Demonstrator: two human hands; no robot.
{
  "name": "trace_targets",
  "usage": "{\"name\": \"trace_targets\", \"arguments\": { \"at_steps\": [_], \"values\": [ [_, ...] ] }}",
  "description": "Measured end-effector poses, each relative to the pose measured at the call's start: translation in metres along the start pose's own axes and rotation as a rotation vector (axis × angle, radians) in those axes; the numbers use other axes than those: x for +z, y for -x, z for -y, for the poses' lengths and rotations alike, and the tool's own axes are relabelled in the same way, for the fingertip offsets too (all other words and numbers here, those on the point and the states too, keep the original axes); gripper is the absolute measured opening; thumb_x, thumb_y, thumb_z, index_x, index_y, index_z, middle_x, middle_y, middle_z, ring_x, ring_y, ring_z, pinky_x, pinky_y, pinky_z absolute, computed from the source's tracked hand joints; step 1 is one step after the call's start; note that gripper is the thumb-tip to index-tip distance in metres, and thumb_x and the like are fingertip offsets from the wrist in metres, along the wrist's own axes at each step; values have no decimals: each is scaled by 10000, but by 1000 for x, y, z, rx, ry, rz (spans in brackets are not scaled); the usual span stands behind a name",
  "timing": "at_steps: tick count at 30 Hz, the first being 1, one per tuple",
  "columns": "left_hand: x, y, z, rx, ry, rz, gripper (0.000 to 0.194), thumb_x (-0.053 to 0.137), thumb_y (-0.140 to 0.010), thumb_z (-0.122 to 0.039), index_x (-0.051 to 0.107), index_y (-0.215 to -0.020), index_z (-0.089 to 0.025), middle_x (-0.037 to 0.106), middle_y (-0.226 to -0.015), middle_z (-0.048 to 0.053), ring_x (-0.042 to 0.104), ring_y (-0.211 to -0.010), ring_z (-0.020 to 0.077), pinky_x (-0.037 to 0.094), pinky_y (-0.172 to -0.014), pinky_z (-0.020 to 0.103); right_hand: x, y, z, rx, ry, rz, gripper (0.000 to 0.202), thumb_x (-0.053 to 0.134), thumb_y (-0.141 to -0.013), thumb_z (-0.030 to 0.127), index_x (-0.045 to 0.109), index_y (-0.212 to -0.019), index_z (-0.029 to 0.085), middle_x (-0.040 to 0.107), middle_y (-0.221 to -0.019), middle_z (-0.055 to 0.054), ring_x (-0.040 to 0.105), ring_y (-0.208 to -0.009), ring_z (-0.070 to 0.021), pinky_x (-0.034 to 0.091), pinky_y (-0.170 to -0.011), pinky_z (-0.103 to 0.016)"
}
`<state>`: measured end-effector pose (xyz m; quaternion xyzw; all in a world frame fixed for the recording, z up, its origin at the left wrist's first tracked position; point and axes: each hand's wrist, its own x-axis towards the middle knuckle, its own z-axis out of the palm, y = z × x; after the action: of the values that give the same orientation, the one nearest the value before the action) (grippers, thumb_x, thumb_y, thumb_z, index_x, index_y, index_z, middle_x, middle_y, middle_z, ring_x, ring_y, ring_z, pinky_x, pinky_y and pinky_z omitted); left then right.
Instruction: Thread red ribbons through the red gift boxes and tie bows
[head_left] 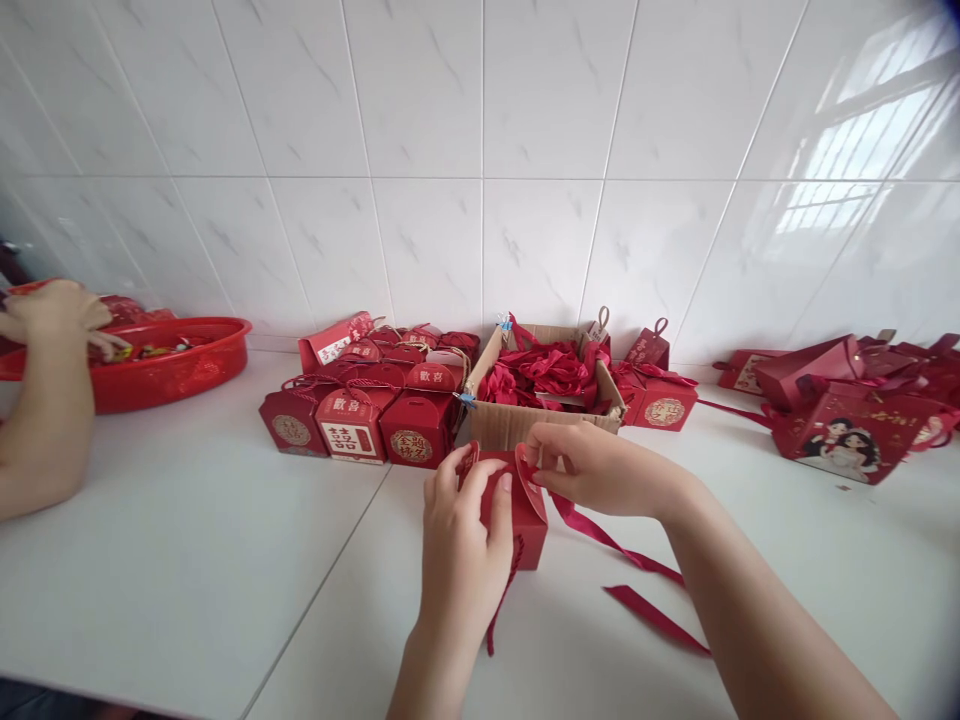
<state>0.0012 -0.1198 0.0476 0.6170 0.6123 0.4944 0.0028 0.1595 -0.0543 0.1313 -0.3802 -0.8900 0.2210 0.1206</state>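
Observation:
A small red gift box (pixel 531 535) stands upright on the white tiled counter in front of me. My left hand (pixel 465 520) is closed over its top and left side, fingers bent around the flaps. At the box's right flap, my right hand (pixel 570 465) pinches a red ribbon (pixel 600 535), whose tail trails down to the right across the counter. A loose ribbon end (pixel 652 615) lies closer to me, partly behind my right forearm. From the box's front hangs a dark red twisted cord (pixel 502 605). My fingers hide much of the box top.
Behind the box, a cardboard box (pixel 525 428) holds bunched red ribbons. Several closed gift boxes (pixel 352 425) stand in rows on its left; another box (pixel 656 400) sits right. Unfilled-looking boxes (pixel 855 430) pile at far right. Another person's hand (pixel 60 310) reaches over a red basin (pixel 180 370).

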Motion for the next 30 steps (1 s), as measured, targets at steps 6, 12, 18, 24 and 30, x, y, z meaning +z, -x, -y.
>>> {"name": "trace_targets", "arguments": {
  "at_steps": [6, 12, 18, 24, 30],
  "values": [
    [8, 1, -1, -37, -9, -114, 147, 564, -873, -274, 690, -902, -206, 571, -1156, 125, 532, -1104, 304, 480, -911, 498, 4, -1, 0, 6, 19, 3, 31, 510, -846, 217, 532, -867, 223, 621, -820, 5, 543, -686, -139, 367, -540, -227],
    [9, 0, -1, 11, 94, -209, 120, 604, -856, -252, 713, -845, -203, 593, -1117, 103, 593, -1051, 263, 515, -887, 432, 0, 2, 1, 35, 0, 3, 95, 478, -888, 239, 556, -935, 216, 633, -848, -21, 565, -727, -157, 411, -596, -257],
    [1, -1, -5, 142, 242, -348, 99, 642, -843, -211, 720, -902, -224, 629, -1027, 53, 634, -935, 191, 537, -828, 338, -5, 2, -2, -122, -249, 24, 335, 502, -907, 296, 533, -1234, 232, 599, -1014, -53, 570, -854, -158, 477, -728, -280],
    [-7, 1, -10, 115, 410, -318, 145, 655, -832, -169, 726, -908, -269, 626, -1041, 17, 617, -963, 174, 515, -812, 308, 1, -8, 0, -313, -345, 19, 167, 577, -880, 317, 631, -945, 173, 572, -934, -39, 534, -854, -144, 452, -741, -247],
    [-15, -4, -15, -89, 491, -319, 112, 654, -820, -292, 708, -895, -229, 631, -1059, 46, 589, -1052, 221, 504, -872, 337, -8, -1, 4, -324, -611, 61, 215, 579, -893, 348, 601, -847, 139, 502, -706, 16, 440, -640, -95, 374, -582, -222]
  ]
}}
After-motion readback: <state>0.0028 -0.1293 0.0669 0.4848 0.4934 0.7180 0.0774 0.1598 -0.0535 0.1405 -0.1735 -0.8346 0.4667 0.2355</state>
